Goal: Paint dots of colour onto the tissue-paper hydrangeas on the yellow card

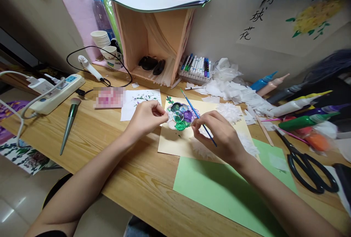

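Note:
My left hand (146,117) pinches the left rim of a small clear flower-shaped paint palette (179,115) holding green, purple and blue paint. My right hand (219,134) grips a thin blue-handled paintbrush (196,114), its far end pointing up and left over the palette, and its fingers touch the palette's right edge. The palette is over a cream sheet (172,140) bearing white tissue-paper flowers (230,112). A green sheet (216,185) lies under my right forearm.
Black scissors (307,164) and several paint tubes (304,121) lie at the right. A marker set (196,68), torn tissue (233,87) and a wooden box (153,43) stand at the back. A power strip (59,90), cables and a green-handled brush (70,120) lie left.

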`<state>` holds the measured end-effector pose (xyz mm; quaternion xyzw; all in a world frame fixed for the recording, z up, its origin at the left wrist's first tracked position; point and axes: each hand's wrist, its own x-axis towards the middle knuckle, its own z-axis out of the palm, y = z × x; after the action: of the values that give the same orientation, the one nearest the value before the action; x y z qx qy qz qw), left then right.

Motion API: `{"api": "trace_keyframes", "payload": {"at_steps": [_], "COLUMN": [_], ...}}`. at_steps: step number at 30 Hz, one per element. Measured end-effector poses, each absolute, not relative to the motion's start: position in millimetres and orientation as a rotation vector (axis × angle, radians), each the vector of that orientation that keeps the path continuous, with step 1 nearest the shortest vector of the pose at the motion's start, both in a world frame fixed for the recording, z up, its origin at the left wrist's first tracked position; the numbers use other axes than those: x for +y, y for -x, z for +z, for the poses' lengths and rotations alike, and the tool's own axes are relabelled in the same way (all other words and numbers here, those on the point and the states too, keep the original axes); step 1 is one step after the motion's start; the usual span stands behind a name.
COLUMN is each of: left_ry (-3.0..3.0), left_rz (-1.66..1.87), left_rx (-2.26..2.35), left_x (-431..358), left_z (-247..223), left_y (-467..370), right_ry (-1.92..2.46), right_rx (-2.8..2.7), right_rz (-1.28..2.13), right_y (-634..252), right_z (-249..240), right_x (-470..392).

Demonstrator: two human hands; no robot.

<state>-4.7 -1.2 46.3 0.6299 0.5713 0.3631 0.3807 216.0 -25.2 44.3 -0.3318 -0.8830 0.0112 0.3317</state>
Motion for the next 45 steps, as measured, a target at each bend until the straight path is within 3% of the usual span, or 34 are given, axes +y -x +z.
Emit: {"api": "trace_keyframes", "payload": {"at_steps": [6, 13, 22, 39, 45], "left_ry": [-1.625, -1.708, -1.741, -1.729, -1.749], "left_rz": [0.898, 0.662, 0.499, 0.457, 0.441], "left_rx": [1.469, 1.486, 1.542, 1.561, 1.566], "left_x": [-1, 3, 6, 11, 13], "left_z": [46, 38, 33, 26, 30], "left_y": [5, 10, 18, 25, 25], "right_ry": [0.922, 0.977, 0.883, 0.866, 0.891], "right_rx": [-2.204, -1.816, -1.515, -1.488, -1.492], "right_rz": [0.184, 0.763, 1.076, 1.024, 0.812], "right_y": [-220, -214, -191, -194, -234], "right_z": [52, 63, 76, 85, 80], "right_x": [-26, -28, -19, -18, -24]}}
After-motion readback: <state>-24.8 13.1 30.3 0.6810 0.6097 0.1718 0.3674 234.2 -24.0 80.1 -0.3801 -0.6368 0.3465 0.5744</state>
